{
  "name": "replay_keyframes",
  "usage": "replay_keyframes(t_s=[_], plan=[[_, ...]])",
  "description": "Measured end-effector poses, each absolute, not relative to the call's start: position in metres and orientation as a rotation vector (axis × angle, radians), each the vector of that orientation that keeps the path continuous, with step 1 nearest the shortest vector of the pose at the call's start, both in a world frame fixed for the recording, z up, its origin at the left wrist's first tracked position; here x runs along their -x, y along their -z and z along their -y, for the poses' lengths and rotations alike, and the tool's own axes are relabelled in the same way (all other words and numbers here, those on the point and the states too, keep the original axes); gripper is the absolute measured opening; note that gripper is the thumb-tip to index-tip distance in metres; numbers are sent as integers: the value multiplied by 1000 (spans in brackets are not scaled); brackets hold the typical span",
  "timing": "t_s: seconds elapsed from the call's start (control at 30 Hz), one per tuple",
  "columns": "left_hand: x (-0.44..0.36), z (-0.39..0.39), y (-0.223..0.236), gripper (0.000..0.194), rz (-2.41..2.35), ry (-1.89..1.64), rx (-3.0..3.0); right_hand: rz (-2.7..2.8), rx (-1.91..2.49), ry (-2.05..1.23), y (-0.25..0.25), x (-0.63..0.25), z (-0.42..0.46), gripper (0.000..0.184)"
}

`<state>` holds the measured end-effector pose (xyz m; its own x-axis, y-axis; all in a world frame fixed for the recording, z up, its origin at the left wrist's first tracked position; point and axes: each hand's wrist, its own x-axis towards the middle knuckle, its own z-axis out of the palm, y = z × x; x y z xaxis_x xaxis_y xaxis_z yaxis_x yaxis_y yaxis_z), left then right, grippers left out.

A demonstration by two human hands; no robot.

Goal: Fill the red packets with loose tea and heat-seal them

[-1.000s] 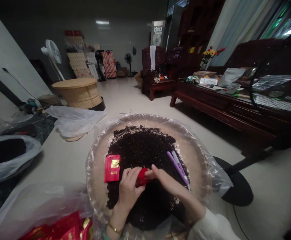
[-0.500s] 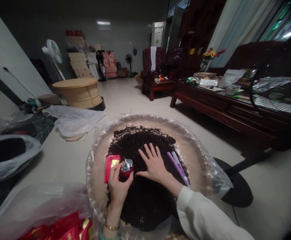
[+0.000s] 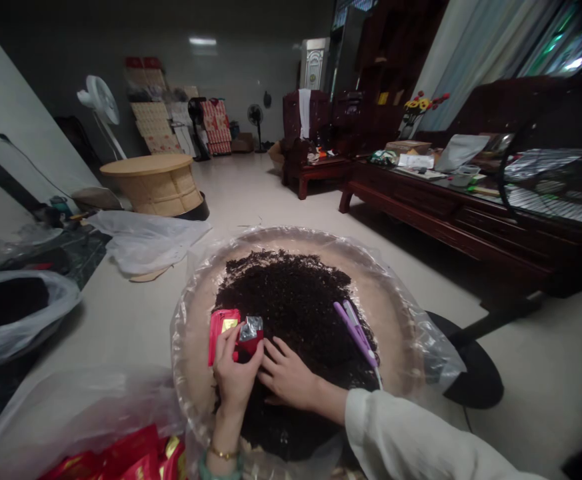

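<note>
My left hand grips a small red packet by its sides, its silver inner face showing at the top. Just left of it, a pile of flat red packets with gold labels lies on the dark loose leaves, which look like tea. My right hand rests palm down on the leaves, fingers stretched toward the held packet and nothing visible in them. A purple hair straightener with a pale cord lies on the right side of the leaves. The round plastic-lined tray holds all of these.
At lower left, a clear plastic bag holds several red packets. Another lined container with dark contents stands at the left. A fan base is right of the tray; a wooden table stands beyond.
My right hand has moved left and toward me, from spread over the middle of the leaves to beside the packet. My left hand keeps its hold and has shifted slightly.
</note>
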<state>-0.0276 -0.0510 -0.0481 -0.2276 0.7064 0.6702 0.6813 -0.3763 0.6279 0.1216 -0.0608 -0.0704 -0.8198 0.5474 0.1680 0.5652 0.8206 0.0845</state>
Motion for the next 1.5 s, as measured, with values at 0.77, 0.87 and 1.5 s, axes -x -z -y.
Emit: replay_keyframes(t_s=[0.77,0.87,1.5], plan=[[9,52,39,37,-1529,-1516,-2008,861,1192,-960,2,-165,1,28],[-3,52,32,40,-1487,-1454,-2039,480,1047,-1312,-6,-166,4,24],[-23,50,41,40,-1567,-1402,-2026,599,835,-1346,-27,-147,20,54]])
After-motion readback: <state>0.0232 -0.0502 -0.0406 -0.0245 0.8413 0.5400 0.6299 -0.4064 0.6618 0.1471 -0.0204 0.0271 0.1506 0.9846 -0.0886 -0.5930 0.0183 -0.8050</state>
